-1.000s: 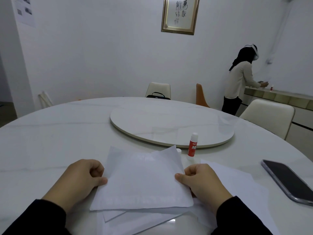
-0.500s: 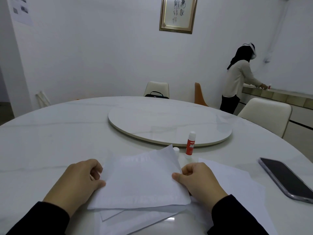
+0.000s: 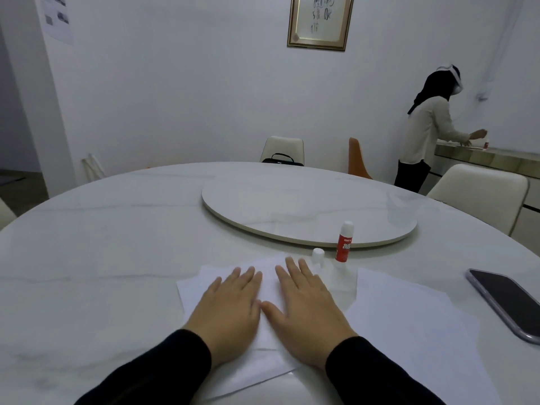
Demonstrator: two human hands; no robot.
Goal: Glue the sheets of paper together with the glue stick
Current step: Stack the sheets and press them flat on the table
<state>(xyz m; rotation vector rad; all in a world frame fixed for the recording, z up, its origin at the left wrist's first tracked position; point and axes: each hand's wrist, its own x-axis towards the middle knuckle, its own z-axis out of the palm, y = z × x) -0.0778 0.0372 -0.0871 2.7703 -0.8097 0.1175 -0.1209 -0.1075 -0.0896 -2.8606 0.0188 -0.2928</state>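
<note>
A dining room: a round marble table [image 3: 117, 244] with turntable [image 3: 306, 211], cushioned chairs [image 3: 479, 194], framed calligraphy [image 3: 320, 21] on the wall.

Both hands hide most of the top sheet [image 3: 270, 285] (edges show).

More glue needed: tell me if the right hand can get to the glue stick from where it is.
Probably yes: the right hand lies flat on the paper, and the glue stick stands upright just beyond its fingertips, nothing between.
</note>
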